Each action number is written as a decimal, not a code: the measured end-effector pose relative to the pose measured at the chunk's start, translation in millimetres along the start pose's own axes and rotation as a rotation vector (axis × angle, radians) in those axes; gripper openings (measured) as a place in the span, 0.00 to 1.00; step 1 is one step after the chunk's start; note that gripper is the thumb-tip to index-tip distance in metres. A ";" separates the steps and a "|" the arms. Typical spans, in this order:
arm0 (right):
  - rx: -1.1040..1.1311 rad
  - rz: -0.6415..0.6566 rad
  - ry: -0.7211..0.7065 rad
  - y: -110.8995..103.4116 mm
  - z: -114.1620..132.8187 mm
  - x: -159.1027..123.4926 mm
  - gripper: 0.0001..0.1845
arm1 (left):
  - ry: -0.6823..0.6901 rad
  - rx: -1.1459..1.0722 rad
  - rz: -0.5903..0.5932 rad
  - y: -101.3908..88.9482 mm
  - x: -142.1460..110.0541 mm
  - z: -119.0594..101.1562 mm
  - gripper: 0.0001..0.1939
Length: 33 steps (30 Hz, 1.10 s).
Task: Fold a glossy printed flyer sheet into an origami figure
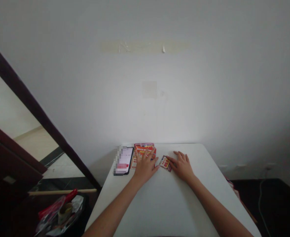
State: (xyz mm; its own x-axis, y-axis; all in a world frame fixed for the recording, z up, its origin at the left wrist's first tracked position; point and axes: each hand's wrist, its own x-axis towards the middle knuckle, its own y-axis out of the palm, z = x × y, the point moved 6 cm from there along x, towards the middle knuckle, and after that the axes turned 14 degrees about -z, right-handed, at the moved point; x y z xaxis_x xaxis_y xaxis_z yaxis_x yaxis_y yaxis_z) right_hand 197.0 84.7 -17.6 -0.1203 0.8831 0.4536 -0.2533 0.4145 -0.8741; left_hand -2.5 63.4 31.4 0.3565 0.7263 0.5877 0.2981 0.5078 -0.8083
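Head view: got left hand (145, 167) splayed wide over red-orange printed leaflets (142, 151), just beside a smartphone (125, 159) on the white table (157, 207). Got right hand (183, 167) touching a small price leaflet (164, 162) between both hands, can't tell if pinching or just pressing. Could shove leaflets into smartphone by dragging left fingers. Might crease the small one by pushing its right edge.

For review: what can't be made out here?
Head: middle of the red leaflets, hidden by the left hand.
Head: right edge of the printed card, partly covered by the right hand.
Head: left side of the smartphone, blurred by pixelation.
Head: the card's fine print, too small.
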 end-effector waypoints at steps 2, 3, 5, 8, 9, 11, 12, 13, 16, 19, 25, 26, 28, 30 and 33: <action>0.001 -0.003 0.000 -0.6 0.1 -0.3 0.22 | -0.049 0.008 -0.014 8.6 6.4 -3.6 0.23; 0.000 -0.002 0.000 -0.7 0.1 -0.5 0.22 | -0.072 0.011 -0.017 13.4 9.3 -6.4 0.23; -0.001 0.004 -0.002 -0.3 0.1 -1.0 0.22 | -0.119 0.007 -0.012 23.3 13.5 -12.2 0.23; -0.004 -0.001 -0.003 0.7 -0.2 -1.6 0.22 | -0.146 -0.019 0.019 36.5 14.2 -19.3 0.21; -0.004 -0.009 -0.004 0.7 -0.4 -1.9 0.22 | -0.161 -0.024 0.029 39.8 13.1 -19.5 0.21; 0.000 -0.025 -0.012 0.8 -0.6 -2.4 0.22 | -0.199 -0.032 0.034 43.6 10.0 -17.4 0.21; 0.003 -0.031 -0.016 0.9 -0.8 -2.7 0.22 | -0.218 -0.036 0.038 44.9 8.3 -15.8 0.22; 0.005 -0.035 -0.021 1.0 -1.1 -2.9 0.21 | -0.235 -0.035 0.041 45.7 6.8 -14.0 0.22; 0.017 -0.045 -0.036 1.0 -2.8 -2.9 0.21 | -0.265 -0.019 0.051 46.7 4.4 -10.4 0.21; 0.036 -0.057 -0.052 1.0 -4.5 -2.4 0.20 | -0.275 -0.003 0.055 46.8 4.4 -10.0 0.21; 0.054 -0.094 -0.061 2.1 -5.5 -2.4 0.19 | -0.254 -0.017 0.045 46.8 4.8 -12.7 0.21; 0.059 -0.102 -0.060 2.0 -5.3 -2.4 0.19 | -0.256 -0.019 0.048 47.3 4.6 -12.5 0.21; 0.075 -0.126 -0.050 0.6 -5.5 -2.2 0.18 | -0.267 -0.020 0.053 48.2 4.4 -11.7 0.21; 0.095 -0.162 -0.031 -2.7 -6.3 -1.8 0.16 | -0.276 -0.020 0.053 48.6 4.1 -10.9 0.21; 0.113 -0.220 0.015 -9.6 -9.0 -1.4 0.13 | -0.287 -0.019 0.053 48.3 3.7 -10.3 0.22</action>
State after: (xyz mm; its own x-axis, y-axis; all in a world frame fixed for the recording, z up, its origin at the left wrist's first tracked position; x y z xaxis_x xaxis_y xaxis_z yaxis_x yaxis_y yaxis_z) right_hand 208.3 81.5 -11.4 -0.0365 0.7775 0.6278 -0.3774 0.5710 -0.7291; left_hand 22.3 85.8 -5.1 0.1081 0.8540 0.5089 0.3037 0.4591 -0.8349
